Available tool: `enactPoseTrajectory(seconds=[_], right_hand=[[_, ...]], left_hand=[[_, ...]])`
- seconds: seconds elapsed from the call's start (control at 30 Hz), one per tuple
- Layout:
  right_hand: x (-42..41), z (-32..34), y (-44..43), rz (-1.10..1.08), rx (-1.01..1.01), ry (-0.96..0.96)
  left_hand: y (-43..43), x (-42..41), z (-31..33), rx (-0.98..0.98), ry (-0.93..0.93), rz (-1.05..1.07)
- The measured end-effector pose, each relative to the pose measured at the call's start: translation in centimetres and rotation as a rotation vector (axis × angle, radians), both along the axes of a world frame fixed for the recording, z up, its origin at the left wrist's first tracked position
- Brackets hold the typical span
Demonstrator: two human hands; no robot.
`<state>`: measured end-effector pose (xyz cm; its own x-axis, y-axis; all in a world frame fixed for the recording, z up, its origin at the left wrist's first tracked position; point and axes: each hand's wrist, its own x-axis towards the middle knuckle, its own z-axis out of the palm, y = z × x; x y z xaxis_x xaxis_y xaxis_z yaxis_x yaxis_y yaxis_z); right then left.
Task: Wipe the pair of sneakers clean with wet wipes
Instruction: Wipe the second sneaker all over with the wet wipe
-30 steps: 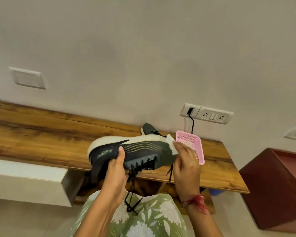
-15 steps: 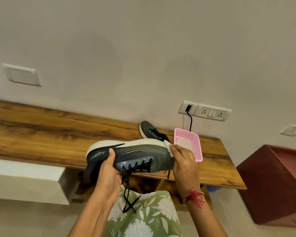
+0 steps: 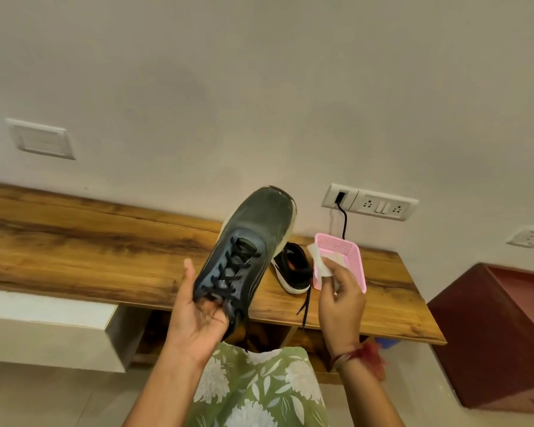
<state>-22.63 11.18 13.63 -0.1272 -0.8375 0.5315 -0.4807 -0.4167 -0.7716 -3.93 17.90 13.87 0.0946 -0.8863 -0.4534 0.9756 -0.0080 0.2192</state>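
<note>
My left hand (image 3: 198,315) grips a dark sneaker (image 3: 247,251) by its heel end, toe pointing up and away, laces facing me. A loose black lace hangs below it. My right hand (image 3: 341,300) pinches a white wet wipe (image 3: 324,263) to the right of that shoe, apart from it. The second sneaker (image 3: 292,269), black with a white sole, lies on the wooden shelf (image 3: 105,254) behind the held shoe.
A pink mesh basket (image 3: 349,257) sits on the shelf behind my right hand. A wall socket strip (image 3: 370,204) with a black cable is above it. A maroon cabinet (image 3: 490,340) stands at the right. My green floral clothing fills the bottom.
The held sneaker turned from lying sideways to toe pointing up, laces toward me. My right hand with the wipe came off the shoe and moved right.
</note>
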Motion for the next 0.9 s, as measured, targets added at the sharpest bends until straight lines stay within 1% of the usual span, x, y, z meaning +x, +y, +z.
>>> enactPoseTrajectory(seconds=[0.03,0.1,0.17,0.23,0.37,0.43,0.53,0.6,0.67,0.77,0.8,0.9], right_hand=[[0.3,0.7,-0.1,0.001,0.000,-0.077],[1.0,2.3,-0.5,0.022,-0.018,-0.171],[1.7,3.9,-1.0,0.036,-0.058,-0.199],[2.3,5.1,-1.6,0.047,-0.104,-0.174],[3.0,5.6,-3.0,0.036,-0.141,-0.057],[2.9,5.4,-3.6,0.020,-0.149,-0.017],[3.0,5.5,-4.0,0.034,-0.169,0.033],[3.2,5.8,-4.1,0.046,-0.181,0.050],[3.4,6.1,-4.1,0.073,-0.204,0.086],[3.9,6.4,-4.0,0.107,-0.264,0.160],[4.0,6.5,-3.9,0.098,-0.283,0.148],[4.3,7.5,-4.1,0.033,-0.295,0.020]], left_hand=[[-0.1,-0.1,0.3,-0.046,0.014,-0.002],[-0.4,-0.3,0.7,-0.141,0.038,-0.041],[-0.8,-0.6,0.7,-0.127,-0.009,-0.077],[-0.7,-0.9,0.7,-0.085,-0.047,-0.099],[-0.3,-1.5,1.1,-0.052,-0.053,-0.132],[-0.3,-1.6,1.2,-0.048,-0.144,-0.156],[0.0,-1.7,1.7,-0.033,-0.336,-0.192],[0.1,-1.7,1.8,-0.023,-0.417,-0.204],[0.3,-1.7,1.7,-0.021,-0.396,-0.210],[0.3,-1.9,1.7,-0.039,-0.307,-0.212],[0.3,-2.0,1.6,-0.046,-0.283,-0.208],[0.4,-1.8,1.4,-0.050,-0.216,-0.180]])
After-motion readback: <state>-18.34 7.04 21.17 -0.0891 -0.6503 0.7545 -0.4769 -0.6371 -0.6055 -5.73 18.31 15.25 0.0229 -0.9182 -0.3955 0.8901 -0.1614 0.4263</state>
